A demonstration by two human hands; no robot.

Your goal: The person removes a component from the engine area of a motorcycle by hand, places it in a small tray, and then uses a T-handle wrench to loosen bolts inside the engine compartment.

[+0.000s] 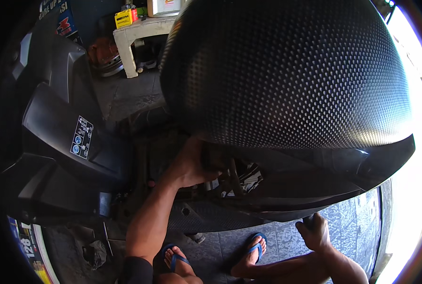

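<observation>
A scooter with a black dimpled seat [286,80] fills the upper right. My left hand [192,165] reaches into the dark opening below the front of the seat. Its fingers curl inward, and shadow hides what they hold. Beside it, metal frame parts [241,182] show through a gap in the body. My right hand [316,233] is closed in a fist just below the lower edge of the black side panel [305,182]. A short dark piece shows at its top, too small to name.
On the left stands the scooter's dark front shield [64,128] with a label. Behind it, a whitish bench [140,33] carries a yellow and red box [125,18]. My feet in blue flip-flops [177,259] rest on grey tiles. A crumpled dark bag [95,253] lies at lower left.
</observation>
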